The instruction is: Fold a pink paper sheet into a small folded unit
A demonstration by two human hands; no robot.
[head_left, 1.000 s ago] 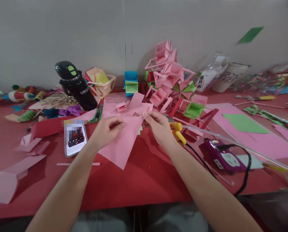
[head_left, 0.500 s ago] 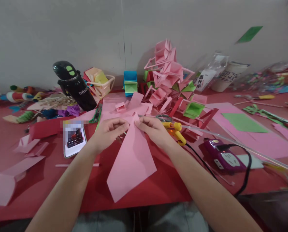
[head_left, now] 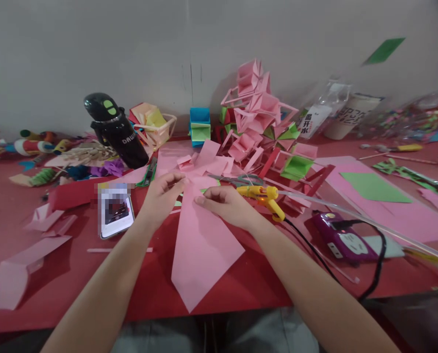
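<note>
A pink sheet of paper (head_left: pixel 206 250), narrow at its far end and wide toward me, hangs between my hands above the red table. My left hand (head_left: pixel 163 198) pinches its narrow far tip. My right hand (head_left: pixel 224 203) grips the right edge a little nearer to me, thumb on top. Folded pink paper pieces (head_left: pixel 209 159) lie just beyond the fingers. Right of my right hand rests a yellow hot glue gun (head_left: pixel 261 196) with a clear glue stick in its back.
A phone (head_left: pixel 116 213) lies left of my left arm, with a black bottle (head_left: pixel 116 130) behind it. Folded pink paper baskets (head_left: pixel 257 108) are piled at the back. A purple power socket (head_left: pixel 346 238) with a black cable sits at the right, near pink and green sheets (head_left: pixel 375 186).
My right hand has slid toward me along the paper's edge, while my left hand has moved to the tip. The sheet's wide end has swung slightly right.
</note>
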